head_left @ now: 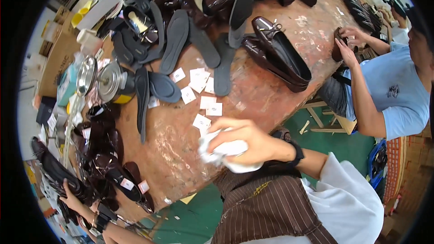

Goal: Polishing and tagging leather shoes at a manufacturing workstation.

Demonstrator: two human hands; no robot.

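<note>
My right hand (246,142) is closed around a crumpled white cloth (224,153) at the near edge of the worn reddish worktable (266,95). Its wrist carries a black band, and my brown striped apron (271,208) lies just below it. My left hand (71,197), with a watch on its wrist, reaches to the lower left and grips a glossy dark shoe (54,171) at the edge of a heap of similar shoes (104,153). Small white paper tags (205,104) lie scattered on the table just beyond my right hand.
A pair of dark brown loafers (280,56) lies at mid-table. Grey insoles (174,40) and more shoes pile up at the far side. Round metal tins (110,81) stand at the left. A person in a light blue shirt (398,95) handles a shoe (338,45) at the right.
</note>
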